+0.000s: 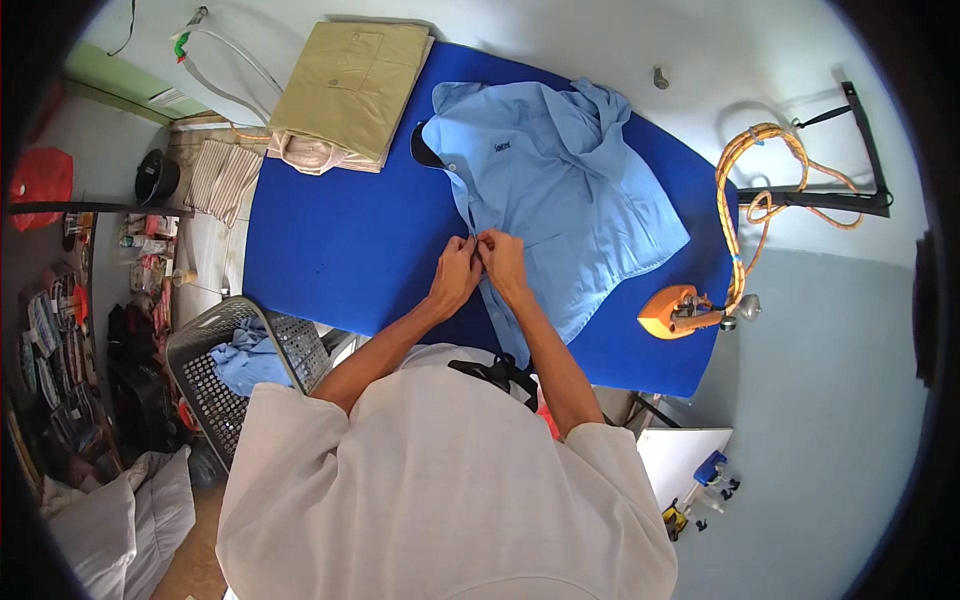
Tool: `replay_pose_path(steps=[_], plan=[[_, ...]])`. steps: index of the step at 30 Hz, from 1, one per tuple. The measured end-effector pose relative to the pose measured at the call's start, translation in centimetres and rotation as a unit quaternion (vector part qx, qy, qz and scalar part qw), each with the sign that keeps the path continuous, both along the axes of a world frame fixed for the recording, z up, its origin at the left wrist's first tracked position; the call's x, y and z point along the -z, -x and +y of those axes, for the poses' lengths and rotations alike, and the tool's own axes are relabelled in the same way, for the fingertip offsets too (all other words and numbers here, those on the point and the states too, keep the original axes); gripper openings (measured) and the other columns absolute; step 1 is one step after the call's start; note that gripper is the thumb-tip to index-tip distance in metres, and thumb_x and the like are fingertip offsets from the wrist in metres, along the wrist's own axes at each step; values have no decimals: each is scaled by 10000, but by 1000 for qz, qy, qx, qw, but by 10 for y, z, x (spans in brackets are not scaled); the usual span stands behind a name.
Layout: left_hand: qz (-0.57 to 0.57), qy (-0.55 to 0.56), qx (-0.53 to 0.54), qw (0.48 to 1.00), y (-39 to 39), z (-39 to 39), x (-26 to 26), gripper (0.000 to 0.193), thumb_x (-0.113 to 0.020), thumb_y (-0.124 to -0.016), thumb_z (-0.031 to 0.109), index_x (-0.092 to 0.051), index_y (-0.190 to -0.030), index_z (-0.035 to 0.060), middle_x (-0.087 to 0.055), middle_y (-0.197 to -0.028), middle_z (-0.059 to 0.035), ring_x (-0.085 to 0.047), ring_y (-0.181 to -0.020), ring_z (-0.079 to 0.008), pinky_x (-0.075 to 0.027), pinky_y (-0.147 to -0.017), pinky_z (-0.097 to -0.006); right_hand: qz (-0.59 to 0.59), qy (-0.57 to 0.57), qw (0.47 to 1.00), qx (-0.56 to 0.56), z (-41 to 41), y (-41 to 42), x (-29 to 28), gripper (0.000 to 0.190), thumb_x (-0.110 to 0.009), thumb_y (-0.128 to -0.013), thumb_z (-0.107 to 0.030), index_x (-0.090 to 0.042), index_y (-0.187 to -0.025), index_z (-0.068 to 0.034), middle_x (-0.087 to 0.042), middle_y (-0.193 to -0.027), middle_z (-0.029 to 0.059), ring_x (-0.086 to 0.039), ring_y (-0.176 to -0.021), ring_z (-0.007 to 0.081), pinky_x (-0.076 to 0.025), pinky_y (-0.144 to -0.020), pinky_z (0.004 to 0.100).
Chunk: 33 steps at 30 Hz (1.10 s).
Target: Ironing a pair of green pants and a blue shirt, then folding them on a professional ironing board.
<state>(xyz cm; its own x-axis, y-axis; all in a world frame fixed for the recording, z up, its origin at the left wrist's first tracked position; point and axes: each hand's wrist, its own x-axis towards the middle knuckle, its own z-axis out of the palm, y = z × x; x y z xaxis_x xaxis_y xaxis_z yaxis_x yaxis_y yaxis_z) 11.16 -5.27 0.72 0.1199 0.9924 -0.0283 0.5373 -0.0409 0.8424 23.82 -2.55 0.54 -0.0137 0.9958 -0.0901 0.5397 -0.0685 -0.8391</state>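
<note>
A light blue button-up shirt (555, 187) lies loosely over a blue padded ironing table (330, 262), with its collar towards the left and its button edge running down towards me. My left hand (456, 270) pinches that front edge partway along. Close against it, my right hand (502, 259) grips the same edge from the shirt's side; the fingertips nearly meet and hide the button or buttonhole there. Dark embroidered lettering shows on the shirt's chest. An orange-based iron (667, 311) rests at the table's right side, joined to a coiled yellow-orange hose (724, 202).
Folded olive and pale garments (349, 90) are stacked at the table's back left. A grey perforated plastic basket (217, 405) with crumpled blue cloth (251, 360) stands at the left. A black metal bracket (825, 199) juts from the right wall.
</note>
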Motion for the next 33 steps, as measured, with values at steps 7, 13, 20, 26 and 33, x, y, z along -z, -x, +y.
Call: replay_pose_path(steps=[7, 13, 20, 26, 33], plan=[[50, -5, 37, 998, 0, -4, 2, 392, -575, -859, 63, -538, -1213, -103, -531, -1021, -236, -598, -913, -409, -509, -766, -467, 17, 42, 999, -14, 2, -9, -2, 163, -653, -841, -73, -707, -953, 32, -713, -835, 202, -722, -765, 293, -554, -694, 360], [109, -10, 56, 992, -1, -6, 7, 440, -578, -860, 74, -496, -1245, -121, -514, -1049, -229, -589, -975, -395, -527, -792, -450, 56, 23, 998, -24, 1, -10, -6, 180, -681, -832, -115, -715, -915, 40, -721, -795, 178, -723, -732, 265, -557, -688, 340], [143, -8, 71, 987, -4, -7, 2, 474, -569, -861, 75, -456, -1272, -134, -514, -1069, -241, -593, -998, -386, -547, -813, -441, 28, 51, 998, 30, 7, -1, -2, 256, -712, -861, -210, -710, -851, 45, -714, -746, 167, -707, -674, 227, -538, -628, 330], [151, -22, 77, 985, -2, -10, 2, 506, -568, -862, 84, -433, -1292, -146, -519, -1084, -245, -589, -1028, -385, -547, -826, -428, 84, 42, 994, 61, 5, -6, 21, 245, -704, -887, -195, -695, -824, 42, -695, -685, 124, -651, -595, 163, -498, -569, 314], [128, -9, 77, 989, -2, -10, 8, 523, -565, -872, 79, -425, -1330, -129, -498, -1079, -254, -577, -991, -416, -510, -832, -459, 113, 33, 988, 98, 2, -3, 24, 240, -698, -899, -188, -689, -833, 43, -684, -665, 98, -621, -584, 121, -482, -566, 286]])
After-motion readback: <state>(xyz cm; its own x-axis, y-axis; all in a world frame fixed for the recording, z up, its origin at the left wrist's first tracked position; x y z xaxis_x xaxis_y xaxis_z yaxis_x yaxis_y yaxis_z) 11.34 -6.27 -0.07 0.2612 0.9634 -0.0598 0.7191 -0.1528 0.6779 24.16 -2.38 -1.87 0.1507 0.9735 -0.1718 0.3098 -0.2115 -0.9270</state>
